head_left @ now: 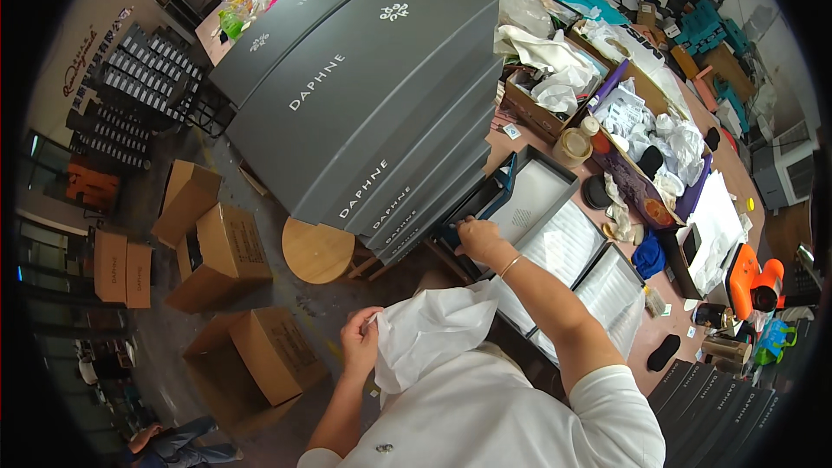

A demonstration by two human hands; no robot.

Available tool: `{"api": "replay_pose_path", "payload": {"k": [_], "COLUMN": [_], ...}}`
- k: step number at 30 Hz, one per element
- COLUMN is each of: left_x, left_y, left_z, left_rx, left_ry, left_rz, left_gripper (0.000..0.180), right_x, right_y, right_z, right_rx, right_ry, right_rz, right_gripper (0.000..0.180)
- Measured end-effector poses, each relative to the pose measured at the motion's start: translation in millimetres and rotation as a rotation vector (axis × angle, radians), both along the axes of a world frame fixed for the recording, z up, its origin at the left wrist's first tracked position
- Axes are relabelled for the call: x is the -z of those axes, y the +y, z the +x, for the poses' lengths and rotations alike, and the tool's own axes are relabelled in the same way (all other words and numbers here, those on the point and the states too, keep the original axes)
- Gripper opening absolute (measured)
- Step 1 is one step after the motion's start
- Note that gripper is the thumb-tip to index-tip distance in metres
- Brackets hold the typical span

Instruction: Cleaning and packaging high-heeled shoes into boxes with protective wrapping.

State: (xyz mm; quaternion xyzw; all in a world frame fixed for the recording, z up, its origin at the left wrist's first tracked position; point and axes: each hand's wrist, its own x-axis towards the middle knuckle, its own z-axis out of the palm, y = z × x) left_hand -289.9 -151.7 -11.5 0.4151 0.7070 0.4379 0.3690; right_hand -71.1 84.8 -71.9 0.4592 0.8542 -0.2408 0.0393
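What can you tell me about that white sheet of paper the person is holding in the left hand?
The white tissue paper looks thin, soft and crinkled, like wrapping tissue. It hangs loosely bunched, not flat, in front of the person's white shirt. The left hand pinches its left edge between fingers and thumb. Its upper right part lies near the right forearm and the open grey box on the table; whether it touches them cannot be told.

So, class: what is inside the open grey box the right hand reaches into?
The right hand grips a dark blue object at the open box's near edge; white tissue lining fills the rest. Anything under the tissue is covered. The left hand holds white paper.
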Motion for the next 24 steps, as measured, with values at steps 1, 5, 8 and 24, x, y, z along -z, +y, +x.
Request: {"api": "replay_pose_path", "payload": {"k": [1,5,8,24], "left_x": [-13.7,-21.7,-13.9,-21.9], "left_y": [4.0,27.5,59.4,104.4], "left_z": [8.2,35.7,71.9,219.4], "left_rx": [-0.006,0.025,0.15,0.919], "left_ry": [0.021,-0.223,-0.792,-1.053], "left_rz": [0.038,0.046,-0.193,-0.829], "left_gripper": [0.018,0.019,0.023,0.045], "right_x": [0.6,-47.1,-92.5,-133.3], "right_y": [-2.8,-18.7,-56.7,-266.3], "right_z": [1.7,48.8,106.7,209.6], "right_rx": [0.015,0.144,0.219,0.592], "right_ry": [0.015,0.292,0.754,1.159], "right_rz": [0.003,0.009,-0.02,-0.027], "right_gripper": [0.055,0.054,0.049,0.099]}}
